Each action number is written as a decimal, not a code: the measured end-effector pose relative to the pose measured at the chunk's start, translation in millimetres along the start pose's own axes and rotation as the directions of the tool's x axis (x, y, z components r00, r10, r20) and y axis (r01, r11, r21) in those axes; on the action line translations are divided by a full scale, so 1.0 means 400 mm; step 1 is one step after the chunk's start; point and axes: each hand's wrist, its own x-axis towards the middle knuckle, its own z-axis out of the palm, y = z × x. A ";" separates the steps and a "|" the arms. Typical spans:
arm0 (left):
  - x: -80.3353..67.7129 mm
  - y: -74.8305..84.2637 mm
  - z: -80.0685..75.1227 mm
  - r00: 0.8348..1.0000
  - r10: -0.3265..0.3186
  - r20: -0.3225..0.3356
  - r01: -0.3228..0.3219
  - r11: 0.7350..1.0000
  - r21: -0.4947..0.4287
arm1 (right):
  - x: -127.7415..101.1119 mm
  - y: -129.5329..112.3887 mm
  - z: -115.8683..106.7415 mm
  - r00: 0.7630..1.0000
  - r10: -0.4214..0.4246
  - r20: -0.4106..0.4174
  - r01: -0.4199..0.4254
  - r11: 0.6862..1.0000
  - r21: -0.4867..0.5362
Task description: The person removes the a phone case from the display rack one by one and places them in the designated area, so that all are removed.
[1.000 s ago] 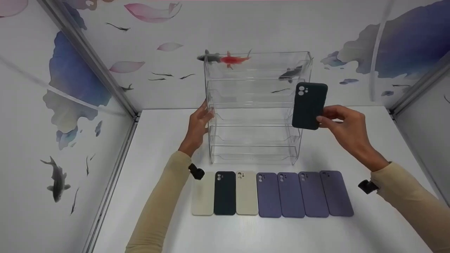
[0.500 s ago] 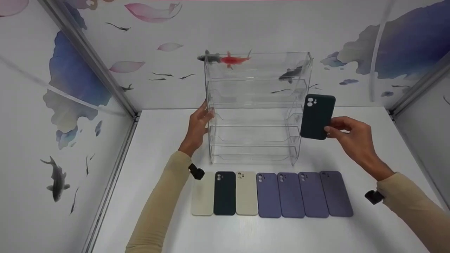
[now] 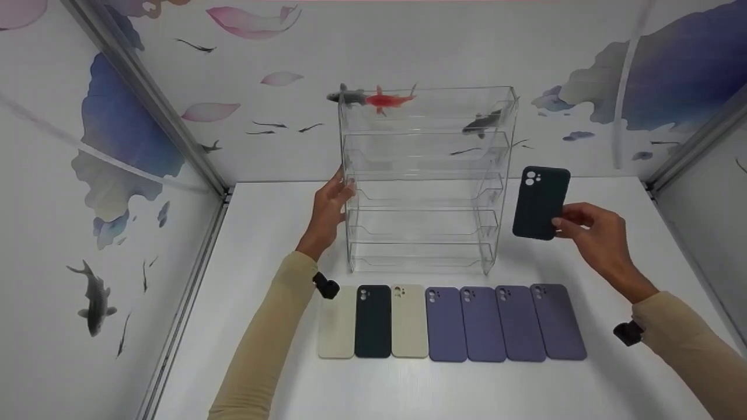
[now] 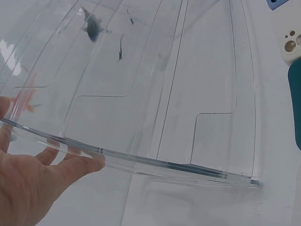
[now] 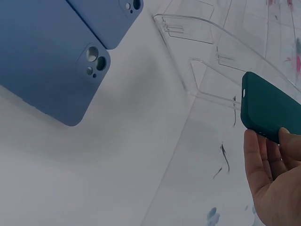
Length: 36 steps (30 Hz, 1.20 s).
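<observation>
My right hand [image 3: 601, 236] pinches a dark green phone case [image 3: 540, 201] by its lower right edge, thumb on its back. The case is held up in the air, slightly tilted, right of a clear acrylic rack [image 3: 423, 242] and apart from it. In the right wrist view the green case [image 5: 270, 106] shows its bottom end. My left hand [image 3: 330, 210] grips the rack's left side; some fingers go behind it. The left wrist view shows the thumb of that left hand [image 4: 33, 183] against the transparent side panel. The rack stands upright with several tiers.
Before the rack lies a row of phone cases: a cream case [image 3: 337, 326], a dark green case [image 3: 373, 321], another cream case [image 3: 410, 321] and several purple cases [image 3: 483, 324]. The white table [image 3: 443, 391] is enclosed by walls printed with fish and petals.
My right hand has moved right and down with the green phone case, away from the rack's right side. My left hand and the rack have stayed in place.
</observation>
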 end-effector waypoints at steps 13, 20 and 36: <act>0.002 -0.004 0.002 1.000 -0.002 -0.004 0.003 1.000 0.008 | -0.024 0.079 0.005 0.999 0.037 0.028 -0.037 0.999 0.017; 0.000 -0.001 0.003 1.000 0.011 0.011 -0.011 1.000 -0.002 | -0.035 0.117 0.018 0.996 0.053 0.066 -0.054 0.999 0.000; -0.003 0.000 0.001 1.000 0.016 0.013 -0.016 1.000 -0.009 | -0.063 0.179 0.032 0.985 0.100 0.137 -0.093 0.994 -0.060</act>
